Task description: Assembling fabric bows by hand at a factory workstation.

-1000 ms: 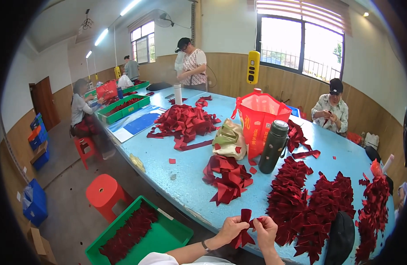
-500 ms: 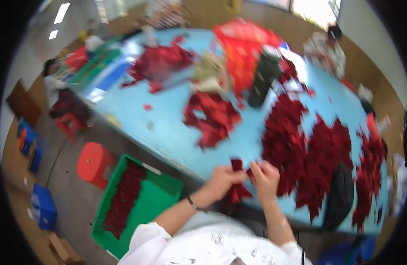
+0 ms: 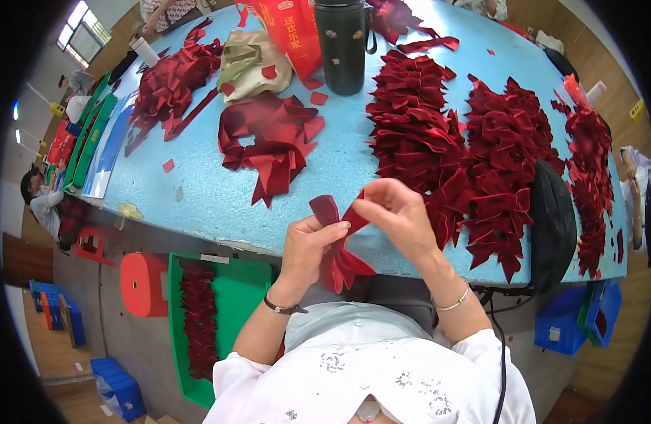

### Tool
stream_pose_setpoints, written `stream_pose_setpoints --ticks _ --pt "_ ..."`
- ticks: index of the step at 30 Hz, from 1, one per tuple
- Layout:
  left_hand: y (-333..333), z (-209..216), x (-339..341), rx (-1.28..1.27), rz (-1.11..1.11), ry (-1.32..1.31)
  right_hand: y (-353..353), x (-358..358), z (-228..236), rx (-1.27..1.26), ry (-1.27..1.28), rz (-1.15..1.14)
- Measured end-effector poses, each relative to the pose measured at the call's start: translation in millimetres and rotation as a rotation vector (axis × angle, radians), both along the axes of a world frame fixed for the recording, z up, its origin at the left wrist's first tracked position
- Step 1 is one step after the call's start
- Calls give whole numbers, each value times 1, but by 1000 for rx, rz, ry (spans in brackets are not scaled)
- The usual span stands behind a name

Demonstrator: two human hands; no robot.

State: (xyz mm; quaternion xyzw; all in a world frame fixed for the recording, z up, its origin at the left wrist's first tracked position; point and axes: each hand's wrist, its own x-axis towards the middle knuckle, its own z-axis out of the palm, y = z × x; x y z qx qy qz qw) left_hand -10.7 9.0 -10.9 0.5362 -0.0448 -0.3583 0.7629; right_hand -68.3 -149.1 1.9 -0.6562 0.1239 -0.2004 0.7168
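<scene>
Over the near edge of the table, my left hand [image 3: 308,249] pinches a dark red velvet bow [image 3: 337,268] at its middle, the thumb lying across the front. One loop sticks up above the thumb, and the tails hang below the fingers. My right hand [image 3: 403,218] grips a short red ribbon strip [image 3: 356,215] between thumb and fingers, and the strip runs down to the bow's middle. Just beyond my hands lies a loose heap of red ribbon [image 3: 269,138]. Rows of finished-looking red bows [image 3: 417,127] are stacked to the right of it.
The blue table [image 3: 198,198] also bears a dark green bottle [image 3: 341,49], a red bag [image 3: 290,32], a cloth bag [image 3: 251,63] and a black pouch [image 3: 552,226]. Below left are a green crate [image 3: 233,304] with bows and a red stool [image 3: 143,284]. Other people sit around.
My view has turned and steadied, bringing the table and my hands up in the picture. My right hand has drawn away from the left, stretching the ribbon strip upward to the right.
</scene>
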Motion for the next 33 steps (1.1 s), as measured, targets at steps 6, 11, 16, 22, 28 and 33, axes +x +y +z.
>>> stream_pose_setpoints --ticks 6,11,16,22,28,33 --pt "-1 2 2 96 -91 -46 0 -1 -13 34 74 100" --pt "-3 2 4 7 -72 -44 -2 1 -17 71 165 61" --pt "2 1 5 -56 -88 -12 -2 -2 -20 67 206 80" --pt "2 6 5 0 -61 -12 -6 -3 -7 -137 173 69" --pt "4 0 8 50 -222 -140 -3 16 10 -302 -104 -74" --pt "5 4 6 51 -298 -250 -14 19 25 -551 243 373"
